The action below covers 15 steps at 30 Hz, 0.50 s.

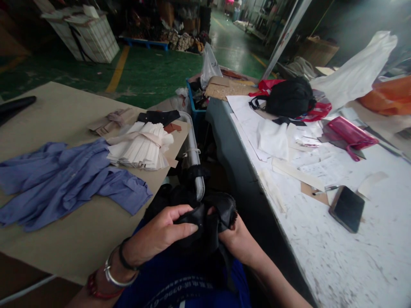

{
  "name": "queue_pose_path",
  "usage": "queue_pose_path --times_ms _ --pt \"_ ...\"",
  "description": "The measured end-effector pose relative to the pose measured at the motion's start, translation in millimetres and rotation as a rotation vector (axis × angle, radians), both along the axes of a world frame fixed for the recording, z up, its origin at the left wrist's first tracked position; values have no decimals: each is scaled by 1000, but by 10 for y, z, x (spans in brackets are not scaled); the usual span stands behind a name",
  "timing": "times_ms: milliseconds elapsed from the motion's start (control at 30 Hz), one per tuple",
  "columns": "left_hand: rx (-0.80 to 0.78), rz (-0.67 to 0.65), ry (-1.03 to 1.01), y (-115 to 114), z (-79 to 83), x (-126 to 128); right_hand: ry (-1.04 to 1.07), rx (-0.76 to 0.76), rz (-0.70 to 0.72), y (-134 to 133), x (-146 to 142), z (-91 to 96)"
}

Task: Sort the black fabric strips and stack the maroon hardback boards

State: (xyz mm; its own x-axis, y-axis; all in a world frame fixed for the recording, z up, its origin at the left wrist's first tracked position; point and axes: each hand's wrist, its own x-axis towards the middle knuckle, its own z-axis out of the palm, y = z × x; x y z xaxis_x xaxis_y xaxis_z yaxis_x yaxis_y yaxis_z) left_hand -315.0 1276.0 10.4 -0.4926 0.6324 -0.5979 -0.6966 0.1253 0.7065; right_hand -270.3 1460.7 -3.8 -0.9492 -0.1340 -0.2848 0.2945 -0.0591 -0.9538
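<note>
Between both hands is a piece of black fabric (210,226), bunched up over my lap in front of a blue garment (192,282). My left hand (163,229) pinches one fold of it between thumb and fingers. The right hand (236,239) grips the fabric's other side, its fingers curled behind a frayed dark edge. Just beyond, a rounded whitish metal bar (194,158) points toward me, with black material wrapped near its end. How the fabric lies around the bar's tip I cannot tell.
On the left table (105,244) lie a blue-purple garment (73,175) and a tied bundle of pale strips (143,145). The right white table (337,265) bears a dark phone (347,208), a pink pouch (349,132) and a black bag (289,97). A blue bin (193,96) stands beyond.
</note>
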Motion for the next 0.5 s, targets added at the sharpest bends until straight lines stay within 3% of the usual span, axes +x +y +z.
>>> queue_pose_path --times_ms 100,200,500 --pt "-67 -71 153 -7 -13 -19 0 1 -10 -28 26 -1" --pt "-171 -138 421 -13 -49 -37 68 129 -12 -39 44 -2" --pt "-315 -63 603 93 -142 -23 786 918 -5 -73 60 -196"
